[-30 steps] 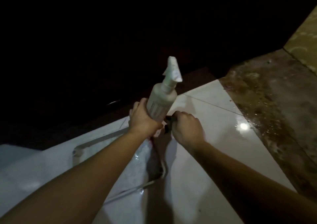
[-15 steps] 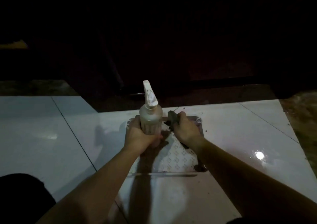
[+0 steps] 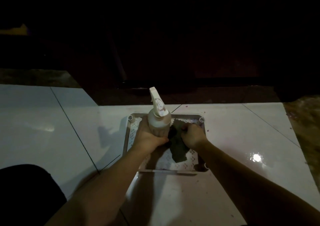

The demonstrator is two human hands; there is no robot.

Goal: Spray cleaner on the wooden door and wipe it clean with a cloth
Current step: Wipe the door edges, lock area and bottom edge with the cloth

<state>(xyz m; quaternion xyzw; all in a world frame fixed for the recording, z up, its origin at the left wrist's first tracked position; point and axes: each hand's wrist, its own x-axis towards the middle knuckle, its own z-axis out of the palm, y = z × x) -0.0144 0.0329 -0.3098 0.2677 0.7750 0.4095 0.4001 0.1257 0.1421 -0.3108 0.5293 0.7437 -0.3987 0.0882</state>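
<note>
Between the two hands, over a patterned white tray [image 3: 188,163] with corner posts: spray bottle [image 3: 158,121], pale plastic, ribbed lower body, long axis near upright, nozzle tipped away toward the dark door [image 3: 173,44]. Left hand [image 3: 149,135]: fingers wrapped round the bottle's base, forearm extended. Right hand [image 3: 193,135]: fingers curled, pinching a crumpled dark cloth [image 3: 177,149], apparently greenish, which trails below the knuckles onto the tray. Glossy white floor tiles [image 3: 52,121].

We've got the white spray bottle [image 3: 159,121] upright, nozzle aimed away toward the dark wooden door [image 3: 173,44], and the dark green cloth [image 3: 178,147] bunched right beside it, hanging down over the patterned tray [image 3: 190,117].
</note>
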